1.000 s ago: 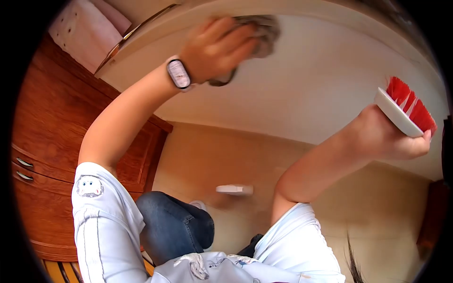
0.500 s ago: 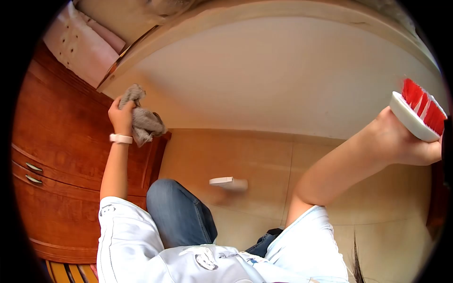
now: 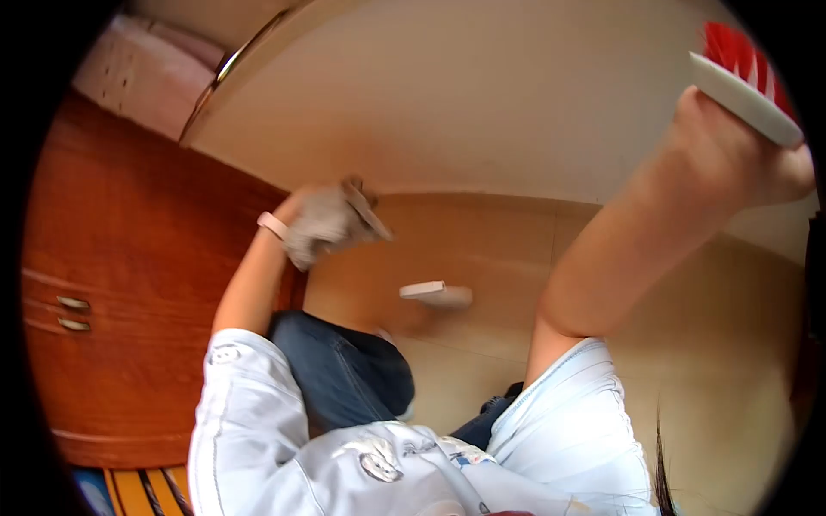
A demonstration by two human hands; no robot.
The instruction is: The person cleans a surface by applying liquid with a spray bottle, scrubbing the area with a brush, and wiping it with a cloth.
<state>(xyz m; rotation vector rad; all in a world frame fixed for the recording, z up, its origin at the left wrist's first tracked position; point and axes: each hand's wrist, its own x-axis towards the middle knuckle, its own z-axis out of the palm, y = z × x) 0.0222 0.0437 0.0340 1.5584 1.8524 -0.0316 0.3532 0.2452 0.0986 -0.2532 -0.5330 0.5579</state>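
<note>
My left hand (image 3: 299,203) is closed around a crumpled grey cloth (image 3: 325,229), which hangs over the fingers and is blurred by motion. It is in front of the lower part of a pale wall-like panel (image 3: 516,112). At the upper right, my right hand (image 3: 730,146) grips a white scrubbing brush (image 3: 745,96) whose red bristles face up and away from me. Its fingers are partly hidden behind the brush and by the edge of the view.
Below the panel, a small white block-like object (image 3: 423,290) lies on the beige tiled floor (image 3: 482,344). A reddish-brown wooden cabinet (image 3: 129,232) with two metal handles stands at left. Pink fabric (image 3: 142,77) lies above it. My bent knee (image 3: 344,365) is close to the cabinet.
My left hand with the cloth has moved right and slightly down, away from the cabinet. My right hand and the brush appear higher. The whole view has shifted somewhat.
</note>
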